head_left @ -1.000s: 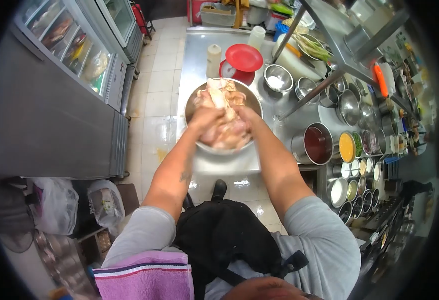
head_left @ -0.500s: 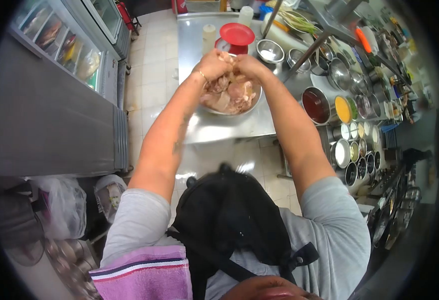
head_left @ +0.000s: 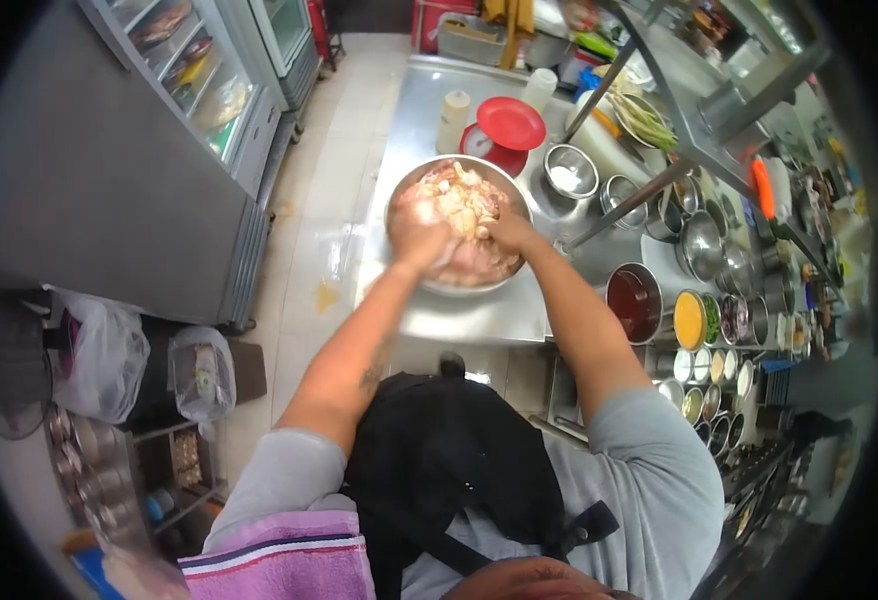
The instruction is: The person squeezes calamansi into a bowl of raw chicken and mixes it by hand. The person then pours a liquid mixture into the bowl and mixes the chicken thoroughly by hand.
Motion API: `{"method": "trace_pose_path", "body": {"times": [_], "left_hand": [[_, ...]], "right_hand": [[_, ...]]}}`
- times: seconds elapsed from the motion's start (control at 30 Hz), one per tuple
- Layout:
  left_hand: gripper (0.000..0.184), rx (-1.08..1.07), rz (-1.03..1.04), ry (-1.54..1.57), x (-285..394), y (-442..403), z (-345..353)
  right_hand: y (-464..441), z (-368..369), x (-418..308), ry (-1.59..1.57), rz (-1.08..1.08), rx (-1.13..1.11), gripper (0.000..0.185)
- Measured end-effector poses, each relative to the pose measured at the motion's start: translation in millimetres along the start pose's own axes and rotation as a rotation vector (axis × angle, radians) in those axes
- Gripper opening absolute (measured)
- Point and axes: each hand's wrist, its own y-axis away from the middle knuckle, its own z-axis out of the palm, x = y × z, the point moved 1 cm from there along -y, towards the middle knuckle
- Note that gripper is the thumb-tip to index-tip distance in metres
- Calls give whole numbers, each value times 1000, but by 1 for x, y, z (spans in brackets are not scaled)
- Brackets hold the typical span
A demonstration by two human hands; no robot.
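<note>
A wide steel bowl (head_left: 527, 200) holds raw meat pieces (head_left: 462, 197), which look like chicken, on the steel table. My left hand (head_left: 425, 243) is inside the bowl's near left part, against the meat. Motion smears its fingers, so their closing cannot be made out. At the right side of the bowl, my right hand (head_left: 506, 231) has its fingers curled into the meat pieces. Just behind the bowl stands a red kitchen scale (head_left: 511, 124) with a round dial. A squeeze bottle (head_left: 453, 120) is beside the scale.
To the right are a small steel bowl (head_left: 571, 171), a pot of dark red sauce (head_left: 634, 302) and a container of yellow-orange contents (head_left: 689, 318). A metal post (head_left: 627, 205) slants over the table's right side. Glass-door fridges (head_left: 221, 110) line the left, across a tiled floor (head_left: 334, 150).
Both hands have moved from the bowl's far rim toward its near half, lower into the meat. The camera view has shifted, so the table appears farther right and lower.
</note>
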Motion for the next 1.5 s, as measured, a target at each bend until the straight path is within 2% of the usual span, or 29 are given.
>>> {"method": "trace_pose_path", "body": {"times": [0.07, 0.1, 0.13, 0.17, 0.2, 0.23, 0.27, 0.33, 0.4, 0.47, 0.53, 0.57, 0.6, 0.63, 0.67, 0.73, 0.77, 0.87, 1.0, 1.03, 1.1, 1.13, 1.17, 1.2, 1.23, 1.27, 1.33, 1.43, 1.5], "left_hand": [[72, -164, -9, -32, 14, -7, -15], [73, -189, -31, -43, -16, -29, -4], [73, -216, -45, -53, -46, -51, 6], [74, -324, -144, 161, -49, -61, 3], [74, -346, -93, 70, -65, -77, 4], [80, -273, -57, 16, -45, -67, -5], [86, -198, -18, -38, -9, -53, -20], [90, -99, -29, -201, 30, -10, -34], [95, 12, -30, -364, 45, 16, -31], [104, -137, -160, -525, 49, 30, -22], [114, -163, -237, -514, 33, 20, -16], [109, -135, -309, -223, 9, 13, -8], [107, -107, -372, 70, -5, 9, -4], [109, -201, -481, 298, 17, 8, -9], [109, -201, -473, 293, 17, 7, -9], [101, -401, -560, 531, 17, 2, -7], [101, -409, -546, 528, 21, 1, -8], [88, -420, -544, 637, 32, 0, -11], [77, -456, -545, 532, 46, 3, -34], [65, -483, -446, 590, 31, -4, -27], [60, -442, -363, 552, 56, 3, -37], [56, -390, -280, 518, 66, 4, -40], [57, -423, -235, 508, 60, 0, -39], [58, -455, -176, 497, 56, -11, -41], [68, -541, -172, 466, 67, -17, -47], [76, -519, -164, 248, 75, -22, -56], [75, -400, -155, 214, 89, -18, -64], [74, -441, -202, 206, 108, 0, -89], [80, -467, -156, 239, 52, -12, -76]], "right_hand": [[-58, 87, 95, 235, -278, -129, 61], [-85, 127, 139, 335, -425, -172, 58], [-79, 123, 131, 333, -435, -176, 58], [-54, 115, 103, 271, -402, -136, 63], [-19, 95, 67, 207, -363, -109, 68], [32, 27, 1, 340, -330, -268, 60], [53, -16, -29, 333, -336, -281, 60], [68, -59, -54, -12, -261, 9, 53], [31, -50, -45, 9, -345, 34, 58], [6, -45, -49, 25, -428, 67, 64], [-2, -46, -67, 115, -200, -178, 56], [-16, -32, -64, 115, -212, -186, 56], [-34, -4, -50, -357, -146, -304, 53], [-51, 19, -39, -833, -69, -408, 51], [-62, 29, -33, -838, -75, -403, 51], [-83, 48, -25, -1119, 270, -764, 52], [-100, 67, -14, -1233, 387, -869, 50], [-103, 77, -18, -1201, 271, -843, 50], [-51, 32, -62, -1043, 83, -750, 47], [-44, 19, -77, -1049, 70, -736, 47], [-17, -1, -96, -688, 40, -377, 47], [-40, 12, -84, -710, -140, -462, 56], [-23, 2, -96, -858, -256, -502, 60], [2, -24, -115, -663, -285, -470, 50], [16, -43, -129, -565, -262, -450, 48], [30, -54, -138, -464, -233, -436, 46], [56, -79, -151, -427, -184, -434, 47], [53, -89, -140, -338, -134, -412, 49], [22, -77, -112, -270, -98, -355, 51]]}}
